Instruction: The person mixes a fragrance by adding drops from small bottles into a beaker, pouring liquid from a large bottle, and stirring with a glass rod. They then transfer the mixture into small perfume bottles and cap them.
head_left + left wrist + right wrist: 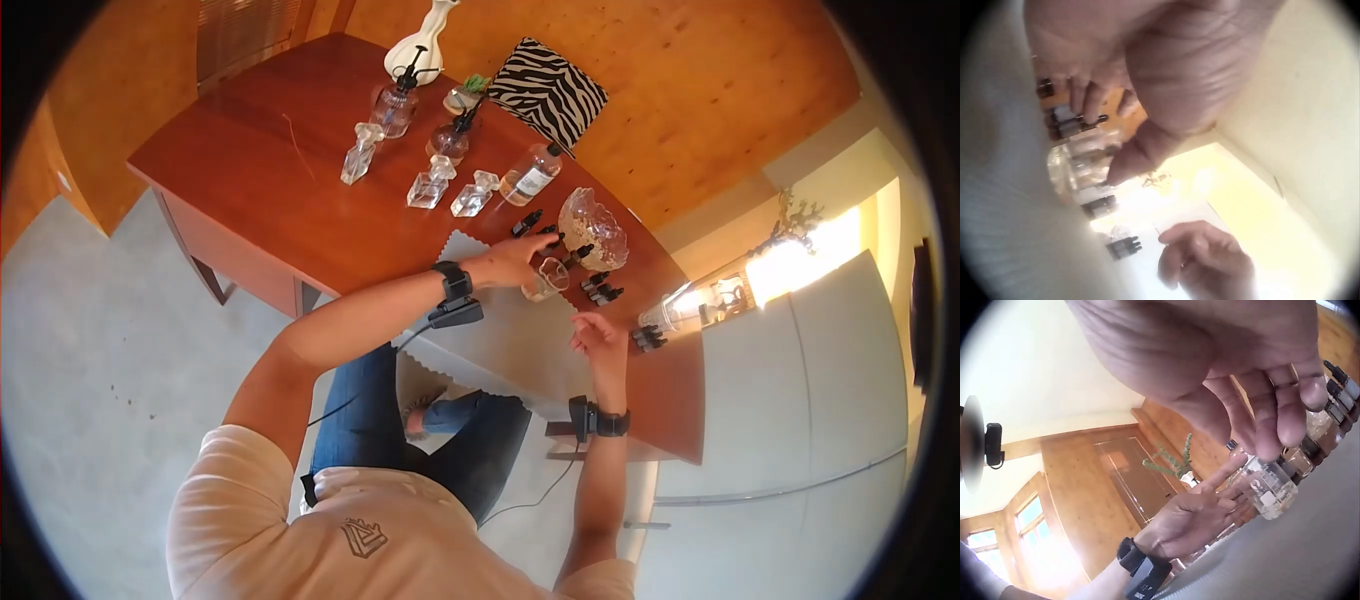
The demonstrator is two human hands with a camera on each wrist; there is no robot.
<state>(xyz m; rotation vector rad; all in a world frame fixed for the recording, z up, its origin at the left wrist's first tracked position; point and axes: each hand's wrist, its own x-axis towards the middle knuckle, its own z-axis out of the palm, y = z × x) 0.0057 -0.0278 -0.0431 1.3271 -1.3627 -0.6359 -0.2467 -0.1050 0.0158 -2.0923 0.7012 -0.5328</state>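
Clock bearings as in the head view, taken from the glass beaker.

- Table [250,190]: one, red-brown wood.
- Cloth [490,335]: grey, scalloped edge, spread toward six o'clock.
- Zebra-striped panel [548,92]: far side, twelve o'clock.
- Glass bowl [593,232]: wavy rim, between one and two o'clock.
- Left hand [503,264]: at nine to ten o'clock, fingers extended toward the dark bottles, thumb apart from them; nothing seen gripped. Contact with beaker or bottles: cannot tell.
- Right hand [600,343]: between four and five o'clock, raised near the cloth, fingers loosely bent, holding nothing.
- Labelled bottle [531,176]: clear, dark cap, twelve o'clock.
- Square glass bottles: three, stoppered, between ten and eleven o'clock, the nearest [475,195] beside the labelled bottle.
- Glass beaker [546,281]: transparent, at the cloth's far edge, just beside the left hand.
- Dropper bottles [603,290]: small, black-topped, in groups from eleven round to four o'clock.
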